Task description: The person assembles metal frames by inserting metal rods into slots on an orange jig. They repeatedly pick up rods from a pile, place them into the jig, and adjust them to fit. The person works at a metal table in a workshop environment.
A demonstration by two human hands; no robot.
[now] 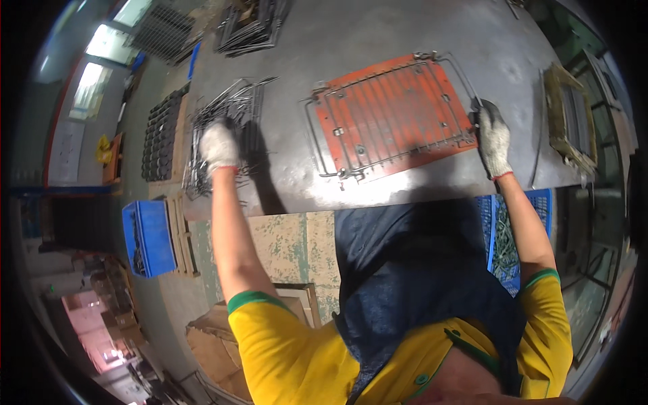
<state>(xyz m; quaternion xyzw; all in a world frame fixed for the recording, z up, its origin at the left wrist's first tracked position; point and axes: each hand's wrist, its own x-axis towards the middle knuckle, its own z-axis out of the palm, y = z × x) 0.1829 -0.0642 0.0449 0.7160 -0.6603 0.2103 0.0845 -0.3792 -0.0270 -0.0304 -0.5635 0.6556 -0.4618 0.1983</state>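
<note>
Head view: red jig plate point(398, 118) lies flat on the steel table point(304, 40), in front of the wearer, slightly skewed. Row of thin parallel rods across it, longer rods along the top and bottom edges; bent wire point(314, 138) sticks out on the left, another bent wire point(466, 81) on the right.

Right hand point(495, 140), white glove with dark fingertips, is at the plate's right edge by the end of that right wire. Fingers partly curled; can't tell if they grip it.

Left hand point(219, 145), same kind of glove, is over the loose metal rod pile point(236, 101) at the table's left. Fingertips hidden, so opening and hold can't be told.

Stacked wire frames point(250, 34) near the far edge. Wood-framed block point(570, 118) at far right. Blue bin point(150, 236) on a pallet, off the table to the left.
</note>
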